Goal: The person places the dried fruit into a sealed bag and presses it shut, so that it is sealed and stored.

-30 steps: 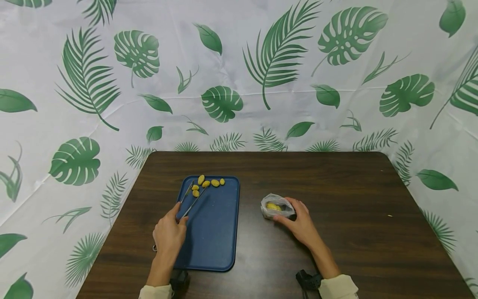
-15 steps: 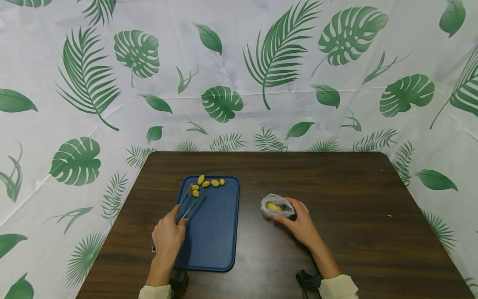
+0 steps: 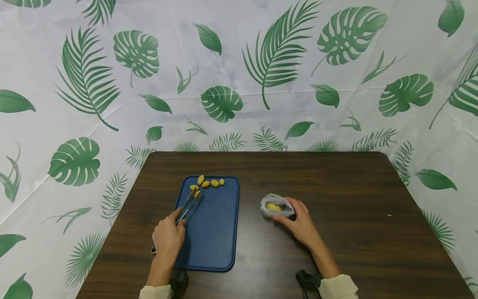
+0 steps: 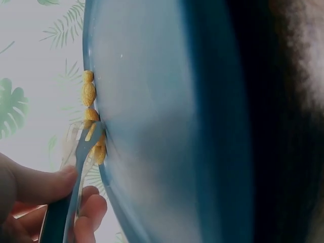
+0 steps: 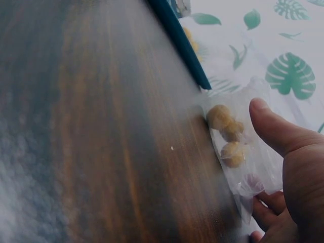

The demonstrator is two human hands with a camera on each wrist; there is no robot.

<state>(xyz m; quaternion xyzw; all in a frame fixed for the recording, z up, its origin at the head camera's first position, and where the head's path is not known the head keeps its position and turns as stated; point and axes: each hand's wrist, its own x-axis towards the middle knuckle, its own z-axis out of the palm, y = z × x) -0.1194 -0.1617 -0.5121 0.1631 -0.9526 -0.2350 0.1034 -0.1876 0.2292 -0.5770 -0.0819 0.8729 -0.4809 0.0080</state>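
Left hand [image 3: 169,234] grips the tongs [image 4: 83,148], fingers and thumb pinched round the arms. Tips narrowly apart at the nearest of six yellow pieces [image 3: 206,184], far end of tray [image 3: 210,232]; cannot tell whether they clamp it. Right hand [image 3: 301,222] holds the bag [image 3: 268,212] on the counter [image 3: 336,178], thumb and fingers curled round its side, mouth up, more pieces inside.

Pieces probably light, firm, rough-skinned; rounded, so apt to roll if nipped at an end. Best taken across the middle, gentle squeeze. Bag looks thin, limp, slippery; best held near the rim.

Against a second ago: tips closer together, nearest piece shifted slightly right. Bag unmoved.
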